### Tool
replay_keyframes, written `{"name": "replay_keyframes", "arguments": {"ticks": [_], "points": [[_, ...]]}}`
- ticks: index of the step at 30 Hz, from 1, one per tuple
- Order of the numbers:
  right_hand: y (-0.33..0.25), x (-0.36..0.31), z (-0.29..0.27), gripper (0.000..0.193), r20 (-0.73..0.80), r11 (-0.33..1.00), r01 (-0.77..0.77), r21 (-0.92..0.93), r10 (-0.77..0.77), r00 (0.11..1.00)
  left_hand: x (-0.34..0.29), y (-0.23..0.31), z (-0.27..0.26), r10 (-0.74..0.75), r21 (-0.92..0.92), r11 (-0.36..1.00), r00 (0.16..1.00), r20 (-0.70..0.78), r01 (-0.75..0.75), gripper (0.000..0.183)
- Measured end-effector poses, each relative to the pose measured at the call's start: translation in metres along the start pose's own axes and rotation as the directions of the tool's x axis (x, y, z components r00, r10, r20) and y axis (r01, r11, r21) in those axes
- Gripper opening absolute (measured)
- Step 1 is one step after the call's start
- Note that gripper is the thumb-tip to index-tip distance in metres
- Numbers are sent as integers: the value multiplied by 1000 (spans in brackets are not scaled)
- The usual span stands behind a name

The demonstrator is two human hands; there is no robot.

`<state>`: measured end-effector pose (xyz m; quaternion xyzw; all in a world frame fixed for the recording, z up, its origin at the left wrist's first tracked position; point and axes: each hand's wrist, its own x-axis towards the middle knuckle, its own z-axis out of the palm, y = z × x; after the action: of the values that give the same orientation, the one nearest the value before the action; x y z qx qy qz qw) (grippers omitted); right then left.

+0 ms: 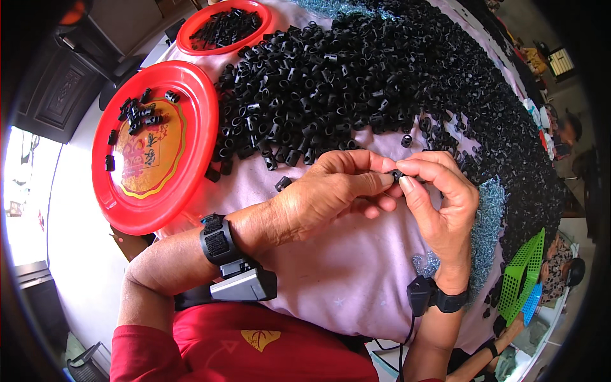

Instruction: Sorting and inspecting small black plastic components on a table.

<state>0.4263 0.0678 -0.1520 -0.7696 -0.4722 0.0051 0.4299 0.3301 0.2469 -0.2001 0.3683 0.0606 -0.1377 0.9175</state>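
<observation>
Both of my hands meet over the pink cloth point(331, 274), just in front of a big heap of small black plastic ring-shaped parts point(305, 83). My left hand point(340, 184) pinches a small black plastic part point(396, 175) between thumb and forefinger. From the other side, the thumb and forefinger of my right hand point(442, 197) close on the same part. Fingertips cover most of it, so its exact shape is hidden. To the left, a red plate point(202, 127) holds several black cylindrical pieces point(137, 118). One loose black part point(283, 184) lies beside my left wrist.
Behind stands a second red plate point(184, 39) full of thin black parts. A bluish heap of tiny pieces point(489, 223) lies right of my right hand. A green plastic basket point(522, 277) sits at the right edge, near another person's forearm point(477, 363).
</observation>
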Motion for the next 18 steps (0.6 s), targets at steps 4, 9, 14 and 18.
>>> {"name": "replay_keyframes", "arguments": {"ticks": [4,9,14,18], "points": [[-3,-2,1,17,3,999,-40,-29,41,999,0,0,-1,28,59,998,1000,-3,-28,20],[-5,-3,-4,18,-16,996,-15,-92,14,1000,0,-1,2,85,142,987,996,-31,-80,20],[-5,-5,-5,21,-29,998,-42,-45,41,999,0,4,3,95,176,981,995,-32,-88,21],[-5,-4,-2,20,-17,994,7,-106,-9,1000,0,4,2,124,228,966,992,-7,-119,22]]}}
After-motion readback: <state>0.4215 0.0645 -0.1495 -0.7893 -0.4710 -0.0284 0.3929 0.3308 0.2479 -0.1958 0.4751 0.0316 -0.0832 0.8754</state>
